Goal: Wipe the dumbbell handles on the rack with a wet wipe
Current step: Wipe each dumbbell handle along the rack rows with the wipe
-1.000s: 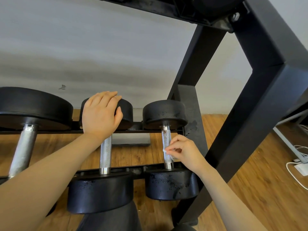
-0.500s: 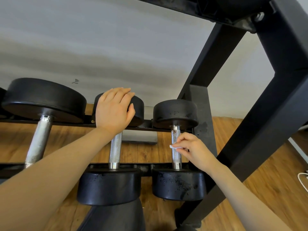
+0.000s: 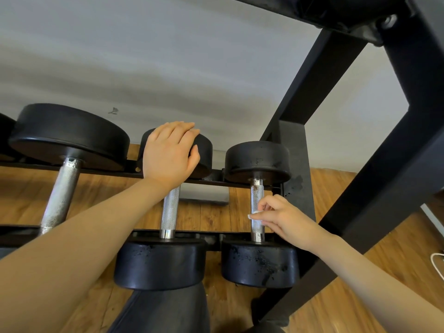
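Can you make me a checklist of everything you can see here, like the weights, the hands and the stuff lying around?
Surface: black metal rack with rails, over a wooden floor.
Job's things: three dumbbells fully in view; small white wet wipe pressed on the right dumbbell handle; middle dumbbell handle and large left dumbbell handle bare.
Clutter: nothing seen.
Hands: left hand rests flat on the middle dumbbell's far head; right hand pinches the wipe.
Cables: white cable on the floor at the right edge.
Surroundings: pale wall behind the rack.
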A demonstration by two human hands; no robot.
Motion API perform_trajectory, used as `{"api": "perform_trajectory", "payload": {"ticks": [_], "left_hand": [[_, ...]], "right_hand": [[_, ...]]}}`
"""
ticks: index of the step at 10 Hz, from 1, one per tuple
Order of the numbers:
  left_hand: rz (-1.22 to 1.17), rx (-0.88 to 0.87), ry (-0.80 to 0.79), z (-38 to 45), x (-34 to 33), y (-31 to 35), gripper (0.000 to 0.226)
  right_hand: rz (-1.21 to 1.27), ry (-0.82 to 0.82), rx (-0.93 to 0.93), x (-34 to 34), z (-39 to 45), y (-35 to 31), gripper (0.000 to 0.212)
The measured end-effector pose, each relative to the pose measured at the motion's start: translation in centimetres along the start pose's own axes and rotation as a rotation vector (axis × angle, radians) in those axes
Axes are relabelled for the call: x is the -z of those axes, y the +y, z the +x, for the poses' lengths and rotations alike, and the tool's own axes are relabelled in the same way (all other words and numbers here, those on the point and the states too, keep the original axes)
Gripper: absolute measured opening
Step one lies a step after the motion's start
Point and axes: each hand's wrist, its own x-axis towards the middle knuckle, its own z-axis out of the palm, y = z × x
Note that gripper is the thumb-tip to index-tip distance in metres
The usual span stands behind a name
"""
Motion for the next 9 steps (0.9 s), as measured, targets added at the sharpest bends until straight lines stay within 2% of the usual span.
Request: {"api": "perform_trajectory", "payload": {"ticks": [2, 4, 5, 6, 7, 8, 9], "left_hand": [[-0.001, 0.002, 0.002, 0.0, 0.0, 0.0, 0.041], [0.004, 0.005, -0.003, 0.0, 0.0, 0.0, 0.041], [0.002, 0.010, -0.007, 0.0, 0.0, 0.0, 0.040], [0.004, 0.010, -0.015, 0.0, 0.0, 0.0, 0.040], [0.005, 0.013, -0.015, 0.0, -0.1, -0.1, 0.040], [0.006, 0.011, -0.013, 0.0, -0.1, -0.1, 0.040], [0.007, -0.003, -0.008, 0.0, -0.1, -0.1, 0.041]], "right_hand": [[0.035, -0.001, 0.012, -0.4, 0.1, 0.0, 0.032], [-0.070, -0.024, -0.039, -0.6, 0.7, 0.6, 0.024], [-0.193, -0.103, 0.074, -0.9, 1.0, -0.2, 0.041], [-0.201, -0.126, 0.063, -0.4, 1.3, -0.1, 0.027], [-0.210, -0.052, 0.071, 0.4, 1.4, 0.0, 0.019], [-0.215, -0.058, 0.081, -0.1, 1.0, -0.2, 0.012], [-0.306, -0.089, 0.114, -0.4, 0.9, -0.1, 0.015]]}}
